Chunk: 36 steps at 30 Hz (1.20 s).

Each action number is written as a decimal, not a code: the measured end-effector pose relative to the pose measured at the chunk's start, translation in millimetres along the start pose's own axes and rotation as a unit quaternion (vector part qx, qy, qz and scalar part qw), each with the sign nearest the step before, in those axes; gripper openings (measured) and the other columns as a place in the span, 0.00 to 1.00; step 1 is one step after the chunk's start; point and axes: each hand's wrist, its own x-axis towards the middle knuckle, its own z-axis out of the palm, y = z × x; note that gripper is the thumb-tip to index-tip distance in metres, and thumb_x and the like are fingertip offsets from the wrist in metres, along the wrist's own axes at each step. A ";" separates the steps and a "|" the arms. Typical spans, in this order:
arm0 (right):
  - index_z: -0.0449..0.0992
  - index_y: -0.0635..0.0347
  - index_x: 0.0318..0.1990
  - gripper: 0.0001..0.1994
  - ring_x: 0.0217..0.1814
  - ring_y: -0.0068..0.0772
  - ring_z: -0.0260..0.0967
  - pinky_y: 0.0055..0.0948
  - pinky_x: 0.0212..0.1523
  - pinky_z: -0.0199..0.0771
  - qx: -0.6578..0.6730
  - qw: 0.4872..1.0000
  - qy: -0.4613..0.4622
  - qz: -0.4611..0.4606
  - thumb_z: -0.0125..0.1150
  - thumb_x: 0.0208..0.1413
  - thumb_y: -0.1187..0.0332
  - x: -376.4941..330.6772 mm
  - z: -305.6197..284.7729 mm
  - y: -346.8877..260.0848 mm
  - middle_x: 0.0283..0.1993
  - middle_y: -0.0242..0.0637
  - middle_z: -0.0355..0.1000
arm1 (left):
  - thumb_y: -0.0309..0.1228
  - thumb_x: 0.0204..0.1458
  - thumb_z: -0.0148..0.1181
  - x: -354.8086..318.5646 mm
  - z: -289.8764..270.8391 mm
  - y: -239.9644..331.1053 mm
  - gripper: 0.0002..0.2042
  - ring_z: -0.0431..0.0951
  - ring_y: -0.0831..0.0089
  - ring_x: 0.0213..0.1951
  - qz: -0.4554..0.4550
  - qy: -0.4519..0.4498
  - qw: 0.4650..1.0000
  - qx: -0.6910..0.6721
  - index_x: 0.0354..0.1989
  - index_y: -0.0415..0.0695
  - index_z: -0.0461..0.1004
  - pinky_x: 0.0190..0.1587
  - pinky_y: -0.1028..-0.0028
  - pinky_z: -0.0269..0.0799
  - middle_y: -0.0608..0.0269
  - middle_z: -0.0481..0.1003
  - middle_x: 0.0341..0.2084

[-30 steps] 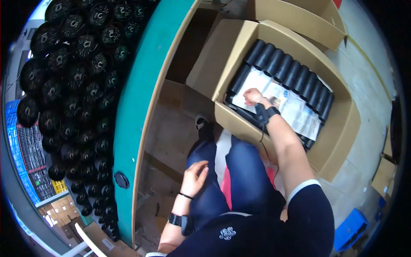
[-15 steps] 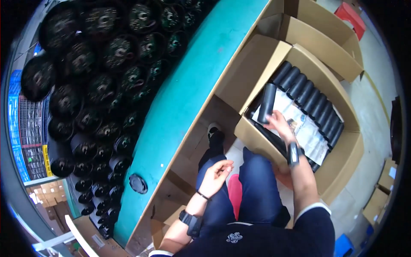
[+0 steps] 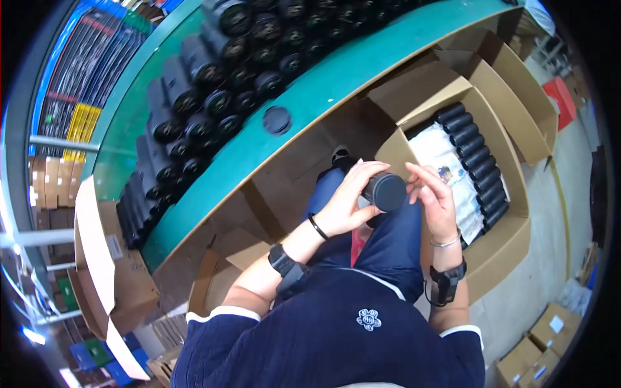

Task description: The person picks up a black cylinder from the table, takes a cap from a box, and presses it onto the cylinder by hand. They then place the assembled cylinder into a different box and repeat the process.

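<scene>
Looks down, in the head view, on a workroom with a pale floor (image 3: pixel 546 213) at right and a green counter (image 3: pixel 362 84) running slantwise across the upper part. Carries, on that counter, a dense stack of black tubes (image 3: pixel 217 102) and, on the bare strip nearer the edge, a round black disc (image 3: pixel 277 119). Shows a yellow crate (image 3: pixel 83 129) at far left.

Holds a single black cylinder (image 3: pixel 389 192) in the left hand (image 3: pixel 343 202), above the blue trousers (image 3: pixel 394 242), with its round end toward the camera. Grips it with the left fingers (image 3: pixel 372 167) over the top and the thumb (image 3: pixel 366 214) underneath. Poises the right hand (image 3: pixel 438 204) just beside, with right fingers (image 3: pixel 430 176) loosely bent, parted and around nothing visible; cannot tell whether touching the cylinder.

Wears a strapped black device (image 3: pixel 447 284) on the right wrist. Includes, just beyond that hand, a cardboard box (image 3: pixel 501 255) with a row of black tubes (image 3: pixel 475 152) alongside a printed sheet (image 3: pixel 440 155), and a second cardboard box (image 3: pixel 511 97) behind.
</scene>
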 end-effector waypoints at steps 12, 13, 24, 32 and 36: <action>0.72 0.69 0.56 0.22 0.48 0.26 0.65 0.25 0.52 0.67 0.051 0.982 -0.165 -0.074 0.56 0.57 0.65 18.5 121.5 -47.8 0.47 0.36 0.67 | 0.44 0.37 0.73 -70.5 -75.8 63.2 0.37 0.64 0.53 0.57 0.136 0.152 0.972 0.113 0.55 0.43 0.62 0.64 0.53 0.51 0.50 0.64 0.52; 0.71 0.70 0.56 0.23 0.51 0.30 0.65 0.28 0.57 0.64 0.053 0.976 -0.204 -0.063 0.56 0.56 0.64 23.0 130.0 -54.9 0.48 0.38 0.67 | 0.43 0.37 0.73 -77.0 -86.8 65.7 0.37 0.64 0.53 0.57 0.146 0.167 0.970 0.099 0.55 0.44 0.63 0.63 0.54 0.54 0.50 0.64 0.53; 0.78 0.61 0.49 0.14 0.21 0.14 0.67 0.14 0.21 0.64 0.084 0.971 -0.221 0.043 0.61 0.57 0.65 113.2 260.6 -85.4 0.28 0.28 0.74 | 0.39 0.54 0.56 -109.5 -185.6 74.8 0.26 0.68 0.69 0.54 0.005 0.322 0.929 -0.183 0.60 0.40 0.62 0.59 0.70 0.62 0.58 0.69 0.52; 0.76 0.62 0.35 0.07 0.20 0.10 0.60 0.13 0.19 0.57 0.096 0.970 -0.220 0.040 0.62 0.56 0.68 143.9 277.4 -88.4 0.25 0.25 0.71 | 0.30 0.45 0.66 -81.2 -189.9 78.3 0.20 0.71 0.76 0.43 -0.030 0.413 0.893 -0.175 0.47 0.40 0.70 0.48 0.75 0.68 0.64 0.72 0.41; 0.76 0.61 0.41 0.08 0.22 0.09 0.59 0.12 0.20 0.55 0.088 0.971 -0.220 0.040 0.61 0.56 0.69 142.4 269.5 -94.1 0.29 0.26 0.71 | 0.30 0.45 0.67 -72.9 -196.3 76.1 0.16 0.72 0.76 0.41 -0.017 0.396 0.899 -0.187 0.42 0.39 0.73 0.47 0.75 0.68 0.63 0.73 0.37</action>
